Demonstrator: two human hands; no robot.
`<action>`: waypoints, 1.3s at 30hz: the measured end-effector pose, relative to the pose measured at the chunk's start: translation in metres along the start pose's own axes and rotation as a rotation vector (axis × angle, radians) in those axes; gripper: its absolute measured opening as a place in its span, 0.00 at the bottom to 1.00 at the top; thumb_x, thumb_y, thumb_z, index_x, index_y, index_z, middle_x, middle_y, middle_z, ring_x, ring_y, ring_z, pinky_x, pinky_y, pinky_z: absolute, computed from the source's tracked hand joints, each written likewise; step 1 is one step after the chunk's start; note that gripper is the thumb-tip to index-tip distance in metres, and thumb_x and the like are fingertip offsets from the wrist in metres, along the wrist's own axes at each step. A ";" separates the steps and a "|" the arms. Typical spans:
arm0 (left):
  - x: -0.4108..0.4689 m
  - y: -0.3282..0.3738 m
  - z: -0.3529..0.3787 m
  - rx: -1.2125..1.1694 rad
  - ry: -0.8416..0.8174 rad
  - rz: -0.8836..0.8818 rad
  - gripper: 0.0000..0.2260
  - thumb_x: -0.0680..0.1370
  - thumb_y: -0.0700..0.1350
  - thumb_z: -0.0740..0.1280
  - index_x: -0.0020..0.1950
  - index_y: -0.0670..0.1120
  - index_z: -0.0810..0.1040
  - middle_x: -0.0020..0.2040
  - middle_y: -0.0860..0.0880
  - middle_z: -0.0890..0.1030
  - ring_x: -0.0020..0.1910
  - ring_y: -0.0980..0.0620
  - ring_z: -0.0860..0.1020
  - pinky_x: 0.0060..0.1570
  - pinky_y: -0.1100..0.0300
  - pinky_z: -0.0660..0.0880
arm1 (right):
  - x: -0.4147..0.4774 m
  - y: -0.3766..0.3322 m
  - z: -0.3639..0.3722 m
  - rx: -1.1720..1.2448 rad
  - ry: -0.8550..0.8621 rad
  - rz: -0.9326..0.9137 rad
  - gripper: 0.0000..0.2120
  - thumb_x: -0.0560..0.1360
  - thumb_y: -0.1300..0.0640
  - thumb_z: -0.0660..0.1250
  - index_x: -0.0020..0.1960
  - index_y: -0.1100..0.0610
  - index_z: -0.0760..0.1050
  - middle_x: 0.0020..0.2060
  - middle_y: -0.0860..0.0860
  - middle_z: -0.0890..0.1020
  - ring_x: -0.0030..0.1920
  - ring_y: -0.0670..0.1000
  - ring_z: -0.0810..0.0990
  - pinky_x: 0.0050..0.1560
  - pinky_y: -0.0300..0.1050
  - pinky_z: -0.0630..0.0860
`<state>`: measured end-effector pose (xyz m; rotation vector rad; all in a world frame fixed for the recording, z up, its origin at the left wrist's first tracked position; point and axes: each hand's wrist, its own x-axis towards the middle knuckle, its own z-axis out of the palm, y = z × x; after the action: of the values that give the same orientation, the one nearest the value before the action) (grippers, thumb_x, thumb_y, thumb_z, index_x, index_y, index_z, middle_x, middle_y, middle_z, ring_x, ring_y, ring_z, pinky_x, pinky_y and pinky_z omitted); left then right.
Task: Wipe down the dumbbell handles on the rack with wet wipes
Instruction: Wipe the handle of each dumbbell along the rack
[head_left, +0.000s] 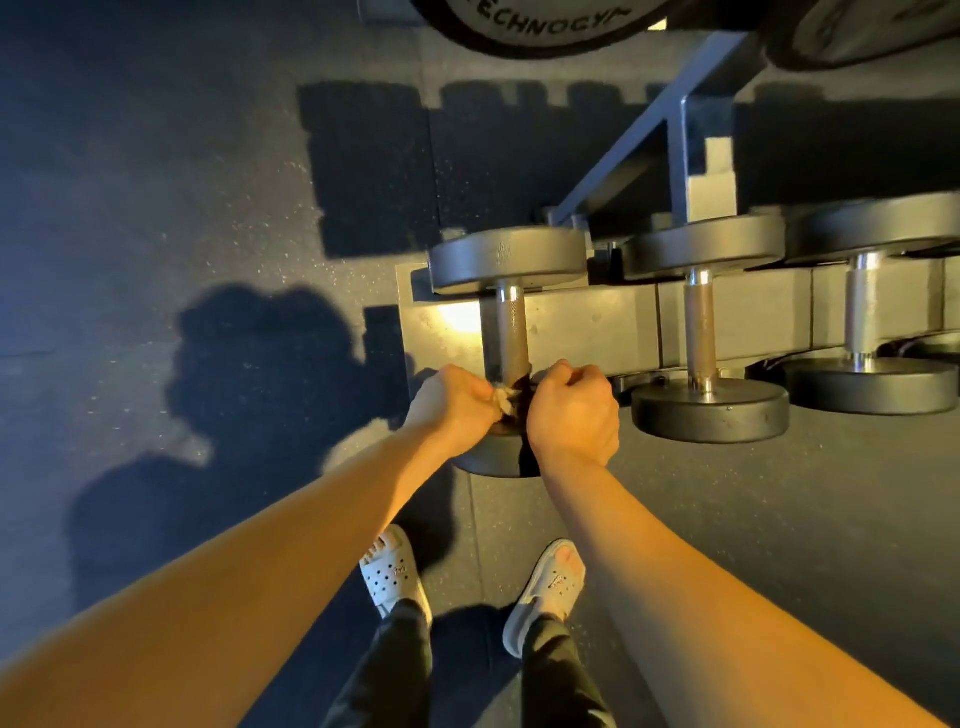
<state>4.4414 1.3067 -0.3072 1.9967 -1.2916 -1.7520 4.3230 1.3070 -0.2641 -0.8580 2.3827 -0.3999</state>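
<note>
Three dumbbells lie across a low grey rack (587, 325). The leftmost dumbbell (506, 257) has a knurled metal handle (506, 332). My left hand (454, 402) pinches a pale crumpled wet wipe (503, 401) at the near end of that handle. My right hand (571, 410) is curled into a fist on the other side of the same handle end; whether it grips the wipe's other end is hidden. The near weight plate of this dumbbell (491, 460) is mostly covered by my hands.
A second dumbbell (701, 332) and a third dumbbell (865, 306) lie to the right on the rack. A grey frame post (678, 150) rises behind, with large weight plates (540, 26) at the top. My feet in white sandals (395, 571) stand on dark rubber flooring.
</note>
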 end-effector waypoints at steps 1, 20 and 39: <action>0.001 0.008 -0.002 -0.044 0.044 -0.009 0.07 0.81 0.45 0.71 0.52 0.42 0.85 0.44 0.50 0.83 0.43 0.56 0.81 0.50 0.61 0.80 | -0.001 -0.001 0.000 -0.004 0.002 0.003 0.14 0.82 0.49 0.58 0.42 0.54 0.73 0.44 0.55 0.82 0.48 0.58 0.79 0.49 0.54 0.77; 0.012 0.039 -0.008 -0.412 0.236 0.056 0.12 0.78 0.43 0.75 0.39 0.39 0.77 0.37 0.43 0.81 0.31 0.61 0.79 0.39 0.62 0.78 | 0.002 -0.003 0.000 -0.020 -0.017 0.043 0.14 0.82 0.49 0.59 0.38 0.51 0.71 0.39 0.55 0.81 0.43 0.58 0.78 0.45 0.51 0.74; 0.014 0.033 0.012 -0.554 0.331 -0.004 0.07 0.80 0.43 0.71 0.48 0.39 0.82 0.45 0.47 0.85 0.44 0.52 0.83 0.50 0.60 0.81 | 0.004 -0.003 0.000 -0.042 -0.029 0.021 0.14 0.81 0.50 0.58 0.42 0.54 0.76 0.41 0.55 0.81 0.44 0.58 0.79 0.47 0.51 0.76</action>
<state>4.4137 1.2820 -0.2993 1.8454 -0.6124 -1.4809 4.3221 1.3024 -0.2642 -0.8517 2.3787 -0.3275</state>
